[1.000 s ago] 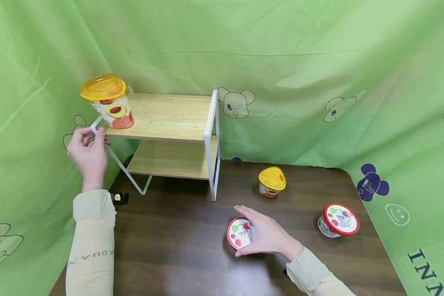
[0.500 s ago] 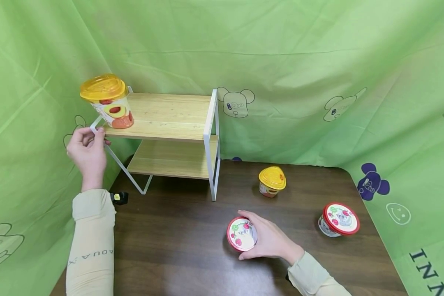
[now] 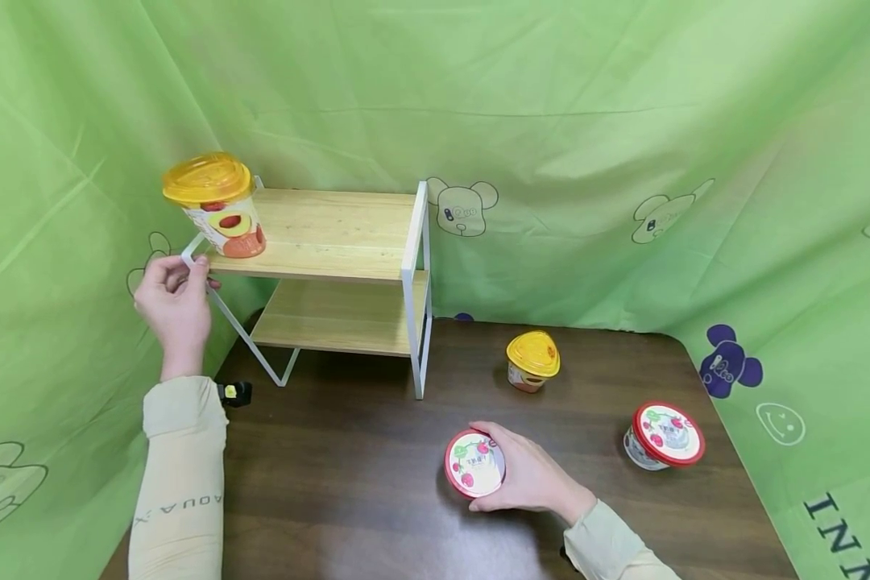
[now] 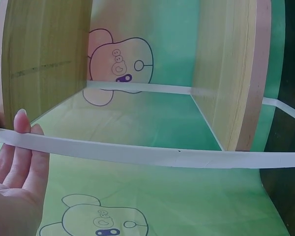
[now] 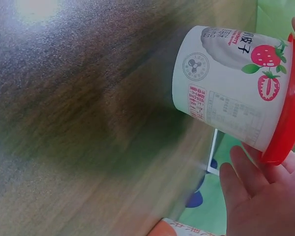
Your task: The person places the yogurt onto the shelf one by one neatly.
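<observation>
My left hand [image 3: 174, 302] grips the white metal frame [image 4: 137, 153] at the front left corner of a two-tier wooden shelf [image 3: 333, 234], its fingertips curled over the bar in the left wrist view. Just above that hand, a yellow-lidded cup [image 3: 221, 209] with peach print stands on the upper board. My right hand [image 3: 525, 475] holds a strawberry yogurt cup [image 5: 231, 83] in the middle of the table, thumb and fingers on either side of its red rim. Its round white-and-red lid [image 3: 474, 463] faces up in the head view; part of the palm is hidden.
Behind the right hand, a second yellow-lidded cup [image 3: 532, 360] stands on the dark wooden table [image 3: 348, 499]. Another red-lidded cup [image 3: 663, 435] is farther right. A green cloth [image 3: 587, 161] with cartoon bears encloses the back and sides.
The right hand's spread thumb and fingers have come together around the strawberry yogurt cup. The left hand keeps its hold on the shelf frame; the head view has tilted slightly.
</observation>
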### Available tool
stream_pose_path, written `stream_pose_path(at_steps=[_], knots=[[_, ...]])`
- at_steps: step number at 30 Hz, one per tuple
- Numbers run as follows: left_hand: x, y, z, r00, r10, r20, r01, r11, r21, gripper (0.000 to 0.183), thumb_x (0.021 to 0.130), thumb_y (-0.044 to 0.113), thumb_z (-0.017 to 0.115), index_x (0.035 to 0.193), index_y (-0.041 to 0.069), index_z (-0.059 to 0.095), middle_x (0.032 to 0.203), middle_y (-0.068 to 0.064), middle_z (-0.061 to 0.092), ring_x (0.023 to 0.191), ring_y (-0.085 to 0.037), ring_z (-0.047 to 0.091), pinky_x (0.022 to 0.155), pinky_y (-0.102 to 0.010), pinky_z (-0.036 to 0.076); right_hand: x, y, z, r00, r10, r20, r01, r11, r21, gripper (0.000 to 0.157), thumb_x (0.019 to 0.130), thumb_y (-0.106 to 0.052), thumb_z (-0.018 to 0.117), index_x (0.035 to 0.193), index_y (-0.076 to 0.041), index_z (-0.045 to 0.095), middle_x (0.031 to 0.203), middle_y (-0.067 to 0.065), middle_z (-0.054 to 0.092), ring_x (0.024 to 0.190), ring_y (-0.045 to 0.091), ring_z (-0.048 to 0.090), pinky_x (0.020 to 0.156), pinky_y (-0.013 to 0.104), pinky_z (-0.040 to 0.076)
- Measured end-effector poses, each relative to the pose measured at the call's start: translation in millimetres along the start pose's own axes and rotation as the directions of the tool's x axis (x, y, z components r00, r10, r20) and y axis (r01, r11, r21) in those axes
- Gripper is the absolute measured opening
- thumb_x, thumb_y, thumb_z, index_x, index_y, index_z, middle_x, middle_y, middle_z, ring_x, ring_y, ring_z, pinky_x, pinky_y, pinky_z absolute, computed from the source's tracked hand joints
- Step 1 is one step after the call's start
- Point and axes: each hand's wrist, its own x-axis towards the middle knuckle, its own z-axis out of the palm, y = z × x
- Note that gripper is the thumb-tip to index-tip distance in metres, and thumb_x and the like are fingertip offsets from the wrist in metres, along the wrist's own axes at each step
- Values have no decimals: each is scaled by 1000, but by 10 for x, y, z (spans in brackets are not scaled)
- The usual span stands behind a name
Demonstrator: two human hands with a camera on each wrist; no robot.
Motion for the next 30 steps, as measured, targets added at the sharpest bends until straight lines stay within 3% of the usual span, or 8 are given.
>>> stream_pose_path(at_steps=[18, 30], knots=[[-104, -9, 57, 999, 29, 26, -31, 999, 42, 11, 91, 1, 76, 98, -3, 70, 95, -10, 75, 66, -18, 68, 64, -21, 61, 1, 12, 19, 1000, -5, 8, 5, 1000, 6, 107, 58, -62, 94, 145, -16, 52, 120, -17, 61, 102, 7, 60, 87, 37, 57], [-239, -23, 236, 998, 60, 29, -61, 996, 66, 12, 90, 3, 77, 97, -3, 70, 95, -11, 75, 63, -17, 68, 62, -23, 61, 13, 25, 23, 1000, -5, 14, 5, 1000, 22, 106, 58, -61, 94, 144, -17, 51, 120, -17, 61, 101, 6, 60, 86, 35, 57]])
